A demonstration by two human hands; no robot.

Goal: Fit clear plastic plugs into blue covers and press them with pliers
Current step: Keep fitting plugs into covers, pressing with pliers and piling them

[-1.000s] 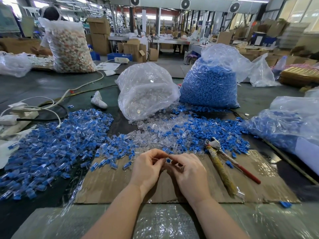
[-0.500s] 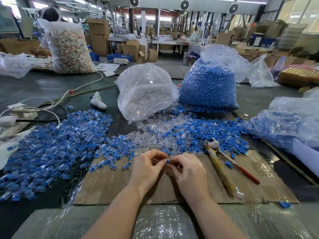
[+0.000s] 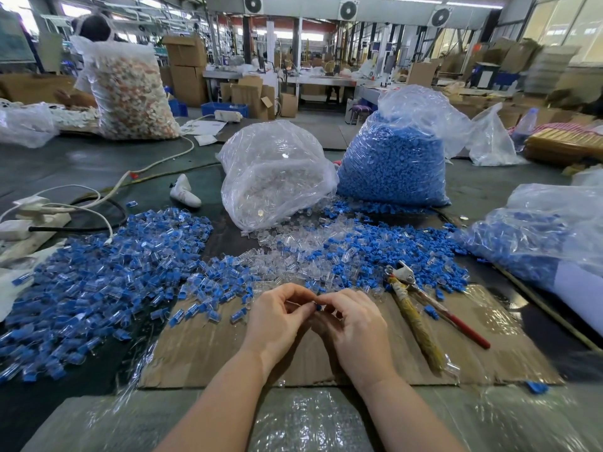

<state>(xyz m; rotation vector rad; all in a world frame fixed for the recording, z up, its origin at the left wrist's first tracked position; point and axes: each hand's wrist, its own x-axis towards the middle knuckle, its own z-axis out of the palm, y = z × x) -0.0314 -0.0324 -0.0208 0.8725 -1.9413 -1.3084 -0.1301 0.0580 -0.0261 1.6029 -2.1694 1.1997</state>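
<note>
cardboard sheet on table | factory hall | left hand, right hand — pinch blue cover

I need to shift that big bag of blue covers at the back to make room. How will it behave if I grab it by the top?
The bag of blue covers bulges, packed nearly full, so it is probably heavy. Its thin clear film is crumpled and may stretch or tear. Blue pieces already lie loose at its base, so more could spill.

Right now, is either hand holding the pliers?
No, the pliers lie on the cardboard to the right, while the left hand and right hand pinch a small blue cover between them.
</note>
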